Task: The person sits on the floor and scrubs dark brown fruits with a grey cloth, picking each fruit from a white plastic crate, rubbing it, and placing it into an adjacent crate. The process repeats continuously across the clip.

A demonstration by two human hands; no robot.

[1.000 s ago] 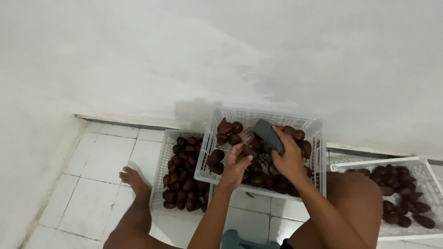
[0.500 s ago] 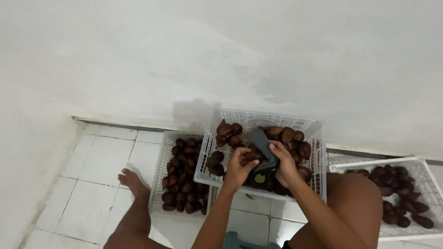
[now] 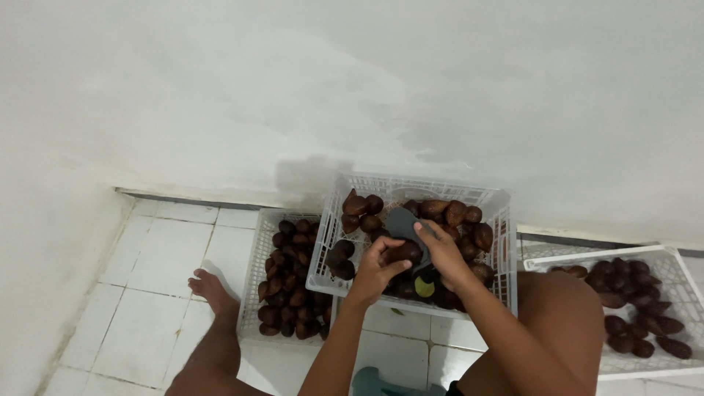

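No labels, signs or screens show. The only containers are three white plastic lattice crates of dark brown fruit on the tiled floor: a raised one (image 3: 411, 192) in the middle by the far wall, a lower one (image 3: 258, 257) to its left, another (image 3: 682, 264) at the right edge.

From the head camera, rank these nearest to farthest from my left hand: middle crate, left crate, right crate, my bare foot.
From the left hand:
1. Middle crate, hand inside it.
2. Left crate, just leftward.
3. Bare foot, farther left, on tiles.
4. Right crate, far right.
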